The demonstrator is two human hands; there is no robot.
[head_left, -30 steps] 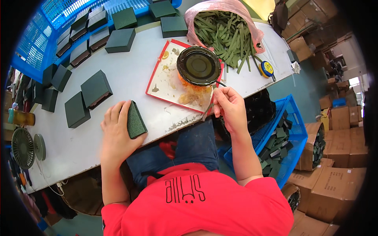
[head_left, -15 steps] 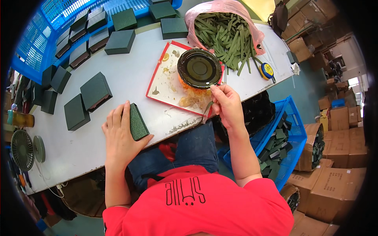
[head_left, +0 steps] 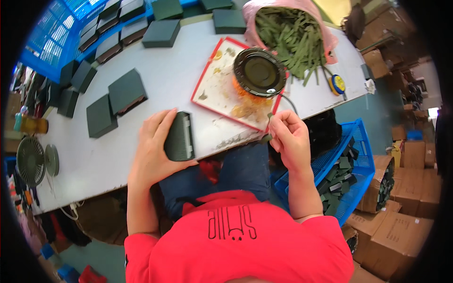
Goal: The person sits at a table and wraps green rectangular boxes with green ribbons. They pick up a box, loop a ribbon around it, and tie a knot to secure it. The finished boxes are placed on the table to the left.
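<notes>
My left hand (head_left: 153, 146) is wrapped round a small dark green box (head_left: 177, 139) near the table's front edge. A pale edge shows along the box's right side. Between the fingertips of my right hand (head_left: 290, 139) is a short green strip (head_left: 265, 138), pinched at the table's edge. Just beyond that hand stands a round, black-topped pot (head_left: 259, 71) with a wet-looking dark surface and an orange lower part. It rests on a stained white board (head_left: 210, 85) with a red rim.
Green boxes (head_left: 127, 92) stand on the white table, several near a blue crate (head_left: 45, 45). A pink bag (head_left: 252, 23) holds many green strips; a yellow-and-blue tape measure (head_left: 338, 84) lies beside it. To my right, another blue crate (head_left: 365, 155) holds green pieces. A fan (head_left: 31, 161) stands left.
My right hand has drawn away from the pot's rim toward the table edge with the strip. The box in my left hand has turned, showing its pale-edged side. The whole view has shifted slightly.
</notes>
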